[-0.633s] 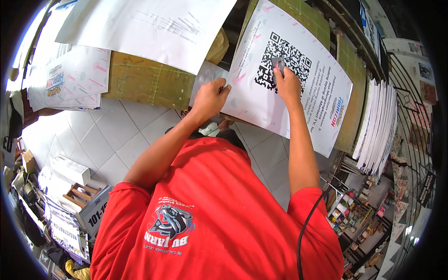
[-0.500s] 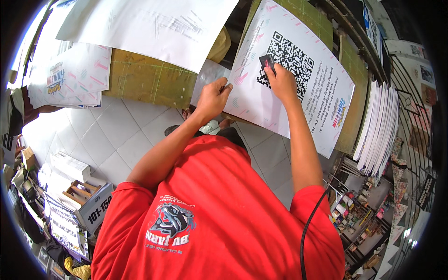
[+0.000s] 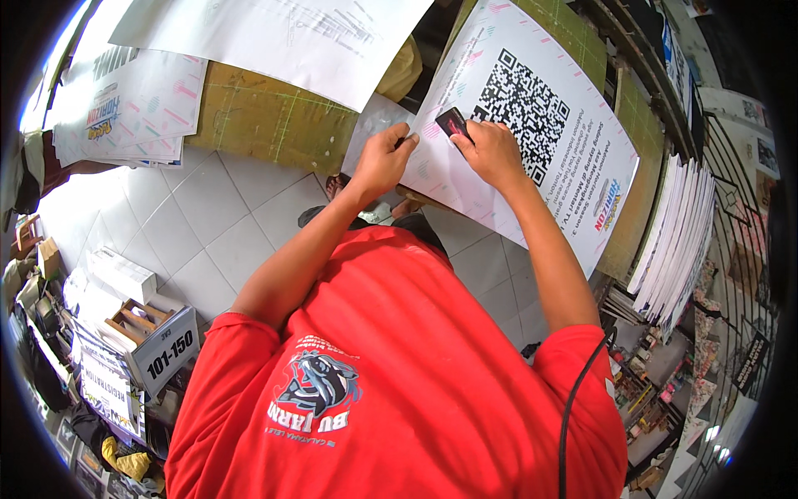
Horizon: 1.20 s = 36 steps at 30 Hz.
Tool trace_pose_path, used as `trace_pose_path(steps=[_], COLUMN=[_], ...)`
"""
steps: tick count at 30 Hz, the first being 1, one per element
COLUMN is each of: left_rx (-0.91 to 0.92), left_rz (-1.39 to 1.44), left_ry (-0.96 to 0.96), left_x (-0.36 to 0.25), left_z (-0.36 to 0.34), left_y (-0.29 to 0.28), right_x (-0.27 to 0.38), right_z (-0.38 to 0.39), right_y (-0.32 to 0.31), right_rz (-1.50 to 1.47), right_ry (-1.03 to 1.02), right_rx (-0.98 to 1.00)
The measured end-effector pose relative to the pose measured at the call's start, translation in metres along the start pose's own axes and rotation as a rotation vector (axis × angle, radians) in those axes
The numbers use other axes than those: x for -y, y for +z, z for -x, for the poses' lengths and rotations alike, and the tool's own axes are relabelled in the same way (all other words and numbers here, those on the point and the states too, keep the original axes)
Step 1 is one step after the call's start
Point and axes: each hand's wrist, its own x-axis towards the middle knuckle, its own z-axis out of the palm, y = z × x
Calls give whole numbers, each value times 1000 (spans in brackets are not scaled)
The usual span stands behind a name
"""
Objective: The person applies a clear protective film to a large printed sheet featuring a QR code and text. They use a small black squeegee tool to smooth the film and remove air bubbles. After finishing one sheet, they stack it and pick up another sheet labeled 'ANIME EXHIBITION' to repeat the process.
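A white printed sheet (image 3: 598,158) with a large black square code lies on the green-lined board at the right. My right hand (image 3: 496,156) grips a small flat black squeegee with a reddish mark (image 3: 453,123), held against the sheet left of the code. At the sheet's left edge, my left hand (image 3: 384,162) is closed, thumb against the fingers. A small dark spot shows between them, but I cannot make out what they hold. Beside that hand lies a pale, translucent film (image 3: 374,121), partly covered by the hand.
Another green-lined board (image 3: 274,125) carries large white sheets (image 3: 274,37) and a printed stack (image 3: 125,108) at the left. A stack of boards (image 3: 673,237) stands on edge at the right. A white box (image 3: 123,273) and a numbered sign (image 3: 165,351) are at lower left.
My right hand has moved the squeegee left and slightly nearer, off the code's corner toward the sheet's left edge. My left hand stays closed at that edge. The whole view has shifted a little.
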Motion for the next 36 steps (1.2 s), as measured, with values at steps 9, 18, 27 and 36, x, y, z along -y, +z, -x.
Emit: trace_pose_path(steps=[9,18,27,36], left_rx=[-119,-88,28,-1], left_rz=[-133,-303,-74,-21], left_ry=[70,134,-27,41], left_x=[-17,-26,-12,-9], left_z=[9,9,3,3], left_y=[2,-3,-5,-3], right_x=[-22,-20,-40,-8], right_z=[6,6,5,11], right_y=[15,25,-2,-4], right_rz=[-323,-210,-105,-67], right_ry=[225,176,142,-130], right_rx=[-300,-366,-62,62])
